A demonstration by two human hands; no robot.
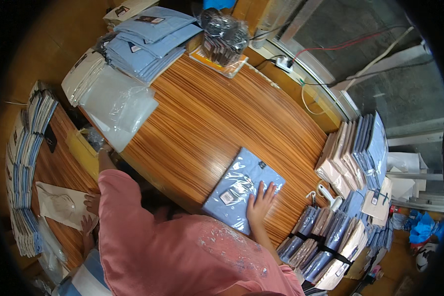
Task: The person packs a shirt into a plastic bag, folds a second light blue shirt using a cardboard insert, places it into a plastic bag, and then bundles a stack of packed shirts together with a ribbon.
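My right hand (pixel 261 203) lies with its fingers spread on a folded blue garment in a clear plastic bag (pixel 238 180), near the table's front edge. The bag shines in the light and bears a small white label. My left arm reaches out to the left, past the table's edge. At its end, my left hand (pixel 104 149) is small and dark beside crumpled clear plastic (pixel 92 136) and a yellow surface (pixel 82 152). Its fingers are too unclear to read.
A wood-grain table (pixel 217 108) fills the middle. Flat plastic bags (pixel 126 106) and bagged blue garments (pixel 150 42) stand at its far left. Strapped bundles (pixel 325 241) and a white-handled tool (pixel 329 197) lie right. At lower left, another person's hands (pixel 90 212) touch a beige garment (pixel 61 204).
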